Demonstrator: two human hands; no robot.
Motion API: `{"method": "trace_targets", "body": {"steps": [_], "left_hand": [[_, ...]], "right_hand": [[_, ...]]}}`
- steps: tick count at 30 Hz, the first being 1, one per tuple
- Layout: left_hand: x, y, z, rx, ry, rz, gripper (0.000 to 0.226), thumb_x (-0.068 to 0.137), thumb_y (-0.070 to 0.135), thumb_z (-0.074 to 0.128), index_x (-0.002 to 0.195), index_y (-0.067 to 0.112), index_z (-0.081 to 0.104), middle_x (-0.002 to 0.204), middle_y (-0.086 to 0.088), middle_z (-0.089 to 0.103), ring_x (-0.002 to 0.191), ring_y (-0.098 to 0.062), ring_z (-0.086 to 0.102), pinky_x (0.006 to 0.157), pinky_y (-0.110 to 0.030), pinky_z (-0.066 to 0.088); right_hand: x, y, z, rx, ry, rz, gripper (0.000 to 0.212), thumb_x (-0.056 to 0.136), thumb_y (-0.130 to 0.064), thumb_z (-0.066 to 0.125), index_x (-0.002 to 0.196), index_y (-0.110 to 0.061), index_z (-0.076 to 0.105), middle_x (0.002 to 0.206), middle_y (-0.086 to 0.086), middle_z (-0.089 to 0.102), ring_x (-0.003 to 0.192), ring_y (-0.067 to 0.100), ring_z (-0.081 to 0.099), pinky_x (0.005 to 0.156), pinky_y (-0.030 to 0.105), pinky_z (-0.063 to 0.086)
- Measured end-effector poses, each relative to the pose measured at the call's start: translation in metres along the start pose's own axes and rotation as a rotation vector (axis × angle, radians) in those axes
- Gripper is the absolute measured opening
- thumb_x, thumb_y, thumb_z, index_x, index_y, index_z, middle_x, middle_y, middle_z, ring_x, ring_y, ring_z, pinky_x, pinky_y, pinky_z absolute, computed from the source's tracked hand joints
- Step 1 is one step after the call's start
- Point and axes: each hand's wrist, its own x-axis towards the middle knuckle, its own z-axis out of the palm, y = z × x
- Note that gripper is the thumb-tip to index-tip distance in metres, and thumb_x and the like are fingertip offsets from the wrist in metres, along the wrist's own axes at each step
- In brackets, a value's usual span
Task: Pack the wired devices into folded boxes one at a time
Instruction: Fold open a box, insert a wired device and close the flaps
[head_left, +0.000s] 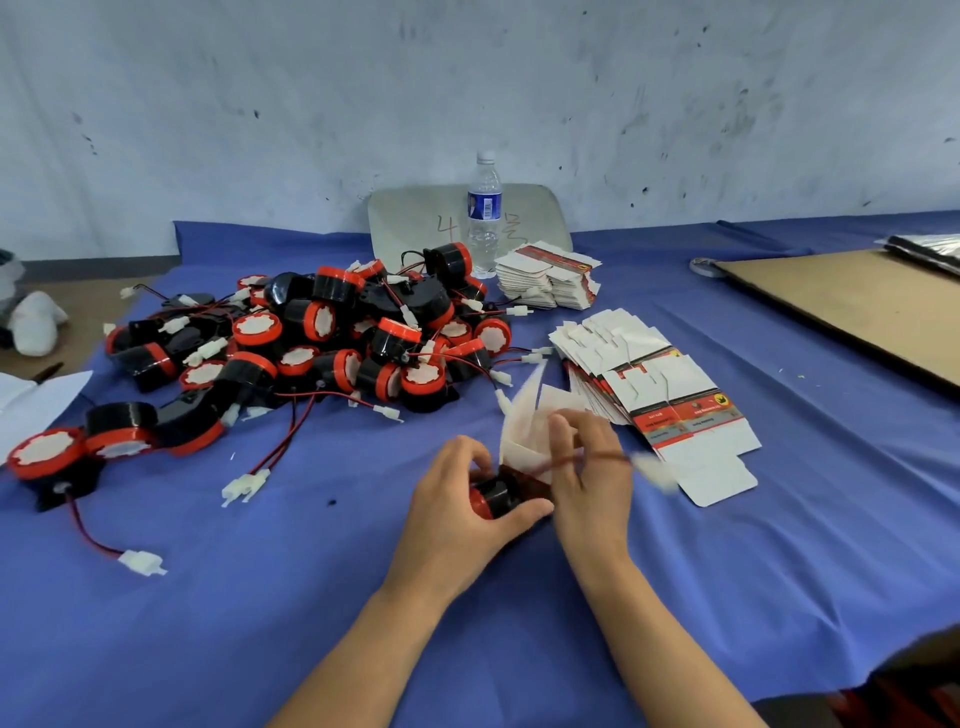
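L hand (457, 499) grips black-red device (493, 499) at box (524, 441) mouth; R hand (592, 478) pinches its wire (566, 460); dangling connector (654, 470) may snag box rim.

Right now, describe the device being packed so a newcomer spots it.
On the blue tablecloth, look nearer than the device pile. The wired device is the only one held: left hand grips its black body, right hand pinches its red wire.

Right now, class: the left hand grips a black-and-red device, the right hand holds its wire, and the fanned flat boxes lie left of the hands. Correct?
No. The head view shows the fanned flat boxes right of the hands; the left hand grips the device, the right hand holds its wire.
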Motion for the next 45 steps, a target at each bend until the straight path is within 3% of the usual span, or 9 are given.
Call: {"method": "trace_targets", "body": {"steps": [8,13,16,19,25,32,39,43,45], "left_hand": [[0.005,-0.005,-0.012,0.130,-0.366,0.061,0.071,0.051,0.064,0.078,0.109,0.048,0.042,0.112,0.028,0.048,0.102,0.005,0.050,0.083,-0.022,0.048],[0.005,0.002,-0.013,-0.092,-0.198,0.129,0.056,0.053,0.062,0.078,0.099,0.051,0.046,0.101,0.024,0.057,0.091,-0.001,0.056,0.070,-0.009,0.043],[0.006,0.005,-0.015,-0.246,-0.042,0.158,0.050,0.057,0.056,0.078,0.100,0.051,0.054,0.098,0.020,0.060,0.076,-0.002,0.060,0.062,-0.012,0.046],[0.006,0.006,-0.016,-0.349,0.092,0.142,0.054,0.063,0.048,0.080,0.111,0.050,0.055,0.103,0.016,0.061,0.065,-0.010,0.064,0.044,-0.024,0.049],[0.006,0.005,-0.017,-0.357,0.320,0.224,0.067,0.069,0.024,0.080,0.117,0.056,0.045,0.112,0.022,0.058,0.092,-0.013,0.070,0.049,-0.029,0.057],[0.008,-0.001,-0.018,0.208,0.402,0.469,0.061,0.079,0.049,0.068,0.132,0.023,0.051,0.118,0.002,0.059,0.109,-0.010,0.052,0.086,-0.015,0.044],[0.011,-0.003,-0.017,0.451,0.483,0.254,0.059,0.073,0.063,0.059,0.112,0.019,0.065,0.098,0.003,0.065,0.102,-0.027,0.052,0.088,-0.048,0.040],[0.012,-0.005,-0.016,0.264,0.378,0.167,0.054,0.071,0.050,0.072,0.115,0.023,0.057,0.103,0.005,0.047,0.096,-0.016,0.049,0.075,-0.019,0.044],[0.012,-0.005,-0.015,0.244,0.358,0.163,0.052,0.070,0.044,0.075,0.114,0.025,0.055,0.104,0.007,0.039,0.090,-0.005,0.044,0.067,-0.004,0.036]], "right_hand": [[0.003,0.011,0.001,-0.030,0.026,-0.015,0.012,0.096,-0.014,0.057,0.091,-0.012,0.068,0.105,-0.006,0.056,0.093,0.021,0.057,0.076,0.022,0.045],[0.005,0.004,-0.005,0.059,0.169,-0.043,0.028,0.085,0.003,0.060,0.093,-0.023,0.066,0.150,-0.001,0.027,0.128,0.006,0.039,0.096,0.019,0.039],[0.006,0.001,-0.009,0.144,0.003,0.040,0.040,0.083,0.010,0.049,0.100,-0.022,0.066,0.147,-0.001,0.035,0.103,-0.032,0.038,0.080,-0.005,0.030],[0.004,0.004,-0.006,0.050,-0.090,0.033,0.037,0.083,0.007,0.053,0.105,-0.018,0.068,0.120,0.002,0.057,0.089,-0.014,0.052,0.076,0.002,0.035],[0.000,0.008,0.000,-0.070,-0.075,-0.060,0.020,0.084,-0.002,0.066,0.100,-0.013,0.073,0.101,-0.006,0.055,0.090,0.026,0.059,0.079,0.038,0.050],[-0.004,0.009,0.005,-0.133,-0.151,-0.140,0.015,0.081,-0.002,0.063,0.081,-0.016,0.069,0.088,-0.012,0.052,0.082,0.026,0.052,0.067,0.032,0.040],[-0.007,0.007,0.004,0.088,-0.199,-0.108,0.046,0.075,-0.023,0.054,0.117,-0.040,0.052,0.086,-0.015,0.061,0.078,0.009,0.058,0.068,0.022,0.047],[-0.008,0.008,0.004,0.241,-0.169,-0.194,0.038,0.084,-0.030,0.049,0.121,-0.027,0.057,0.113,-0.021,0.056,0.086,0.011,0.057,0.075,0.019,0.044],[-0.007,0.006,0.003,0.298,-0.122,-0.252,0.030,0.093,-0.030,0.045,0.118,-0.043,0.054,0.115,-0.012,0.057,0.095,0.009,0.058,0.080,0.017,0.044]]}}
